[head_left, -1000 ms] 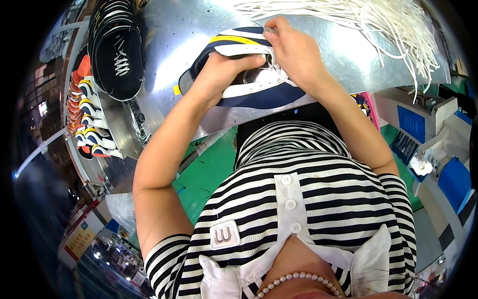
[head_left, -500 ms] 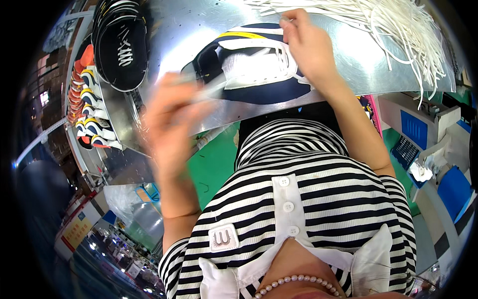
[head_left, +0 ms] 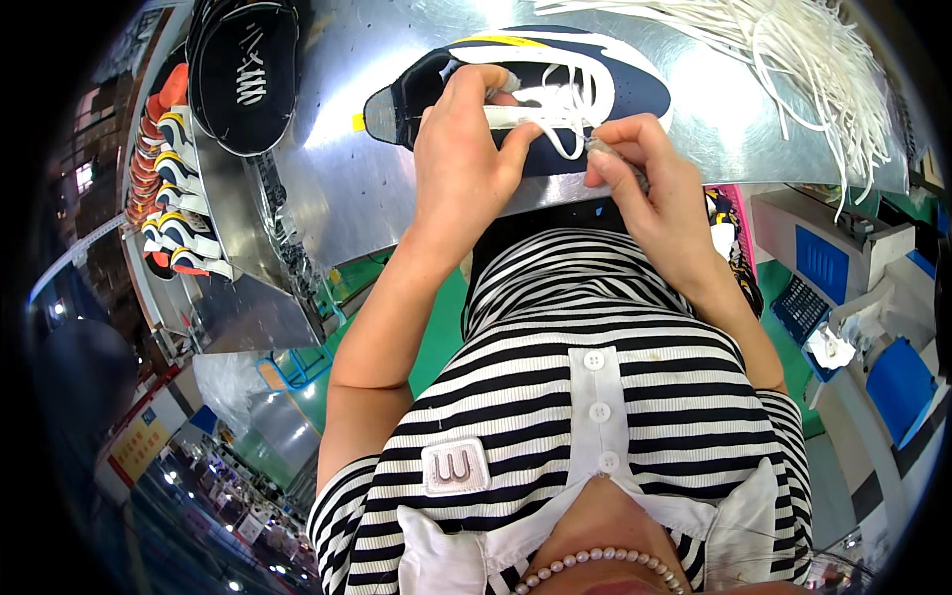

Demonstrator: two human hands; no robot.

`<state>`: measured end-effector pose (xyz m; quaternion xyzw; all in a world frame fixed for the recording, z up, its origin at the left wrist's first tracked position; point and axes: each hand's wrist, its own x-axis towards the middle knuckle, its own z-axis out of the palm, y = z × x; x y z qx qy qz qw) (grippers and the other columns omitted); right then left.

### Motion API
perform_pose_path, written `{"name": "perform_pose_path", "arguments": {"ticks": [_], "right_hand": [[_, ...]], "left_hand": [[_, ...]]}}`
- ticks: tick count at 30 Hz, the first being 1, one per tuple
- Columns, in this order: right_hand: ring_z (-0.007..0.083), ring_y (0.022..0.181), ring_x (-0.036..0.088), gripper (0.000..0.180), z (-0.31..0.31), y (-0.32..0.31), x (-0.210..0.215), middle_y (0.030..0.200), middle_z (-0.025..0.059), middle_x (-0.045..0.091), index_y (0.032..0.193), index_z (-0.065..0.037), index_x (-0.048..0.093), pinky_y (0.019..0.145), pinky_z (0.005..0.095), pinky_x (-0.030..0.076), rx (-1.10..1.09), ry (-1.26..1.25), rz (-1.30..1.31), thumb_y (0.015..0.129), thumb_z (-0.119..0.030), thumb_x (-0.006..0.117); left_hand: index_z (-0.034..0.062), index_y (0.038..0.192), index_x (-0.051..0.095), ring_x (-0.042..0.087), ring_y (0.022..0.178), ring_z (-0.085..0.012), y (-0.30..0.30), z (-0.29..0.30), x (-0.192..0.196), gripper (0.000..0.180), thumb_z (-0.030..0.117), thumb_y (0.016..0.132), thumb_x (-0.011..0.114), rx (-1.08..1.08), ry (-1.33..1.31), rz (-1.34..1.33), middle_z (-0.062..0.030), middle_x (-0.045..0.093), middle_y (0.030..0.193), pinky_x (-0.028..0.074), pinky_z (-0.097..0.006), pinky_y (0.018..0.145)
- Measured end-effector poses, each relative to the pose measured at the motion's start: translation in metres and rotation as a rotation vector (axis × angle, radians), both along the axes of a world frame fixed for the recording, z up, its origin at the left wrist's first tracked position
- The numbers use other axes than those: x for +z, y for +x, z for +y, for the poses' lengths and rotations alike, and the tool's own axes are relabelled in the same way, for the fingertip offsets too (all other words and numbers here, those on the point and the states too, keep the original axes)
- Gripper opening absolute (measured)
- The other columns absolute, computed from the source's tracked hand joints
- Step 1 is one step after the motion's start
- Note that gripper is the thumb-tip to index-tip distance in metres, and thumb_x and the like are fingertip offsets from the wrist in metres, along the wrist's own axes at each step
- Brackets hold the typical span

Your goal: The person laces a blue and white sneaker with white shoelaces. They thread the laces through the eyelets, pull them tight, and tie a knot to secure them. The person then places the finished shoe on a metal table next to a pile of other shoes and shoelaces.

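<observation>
A navy sneaker (head_left: 640, 94) with white trim and a yellow stripe lies on the metal table, toe to the right. My left hand (head_left: 461, 149) grips the white lace flap at its opening, fingers reaching inside and thumb on the near edge. A white shoelace (head_left: 567, 94) crosses the front eyelets and hangs in a loose loop. By the near eyelet row, my right hand (head_left: 650, 193) is closed in a pinch at the lace; its tip is mostly hidden by the fingers. Greyish coverings show on some fingertips.
White laces (head_left: 833, 89) lie in a large heap at the table's (head_left: 704, 79) far right. Stacked black shoes (head_left: 243, 89) stand at the left, beside a rack of white, navy and orange shoe parts (head_left: 178, 198). A pink-edged container (head_left: 739, 238) sits below the table's near edge.
My left hand has come right from a blurred sweep and now grips the shoe's opening. My right hand has moved from the far side to the near eyelets. The shoe has shifted slightly right.
</observation>
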<state>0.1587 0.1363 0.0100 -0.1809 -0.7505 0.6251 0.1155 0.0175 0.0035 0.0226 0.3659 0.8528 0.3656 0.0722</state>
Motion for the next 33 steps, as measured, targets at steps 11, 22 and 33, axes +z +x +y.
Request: {"name": "perform_pose_path", "arguments": {"ticks": [11,22,33], "right_hand": [[0.0081,0.062,0.058,0.025,0.007,-0.01,-0.005,0.07,0.0041,0.068,0.102,-0.002,0.065,0.057,0.0256,0.045,-0.065,-0.124,-0.247,0.087,-0.021,0.073],[0.0002,0.061,0.046,0.019,-0.004,0.001,-0.001,0.07,-0.0065,0.058,0.095,-0.003,0.073,0.053,0.0175,0.033,0.029,-0.522,-0.197,0.089,-0.021,0.072],[-0.0005,0.051,0.037,0.016,0.012,-0.058,-0.008,0.06,-0.009,0.05,0.087,-0.004,0.072,0.046,0.0191,0.025,-0.071,-0.56,0.062,0.087,-0.02,0.074]], "left_hand": [[0.0019,0.093,0.061,0.061,0.074,-0.0302,-0.006,-0.006,0.009,0.022,0.001,0.075,0.074,-0.152,0.061,0.025,-0.0125,0.063,0.087,0.048,-0.037,0.067],[0.0024,0.096,0.061,0.057,0.074,-0.0322,0.002,-0.008,-0.003,0.024,0.005,0.077,0.075,-0.145,0.195,0.17,-0.0123,0.059,0.082,0.046,-0.04,0.066],[0.0015,0.102,0.065,0.062,0.081,-0.0339,-0.019,-0.008,0.008,0.026,0.023,0.087,0.068,-0.214,0.003,-0.056,-0.0155,0.065,0.091,0.049,-0.041,0.073]]}}
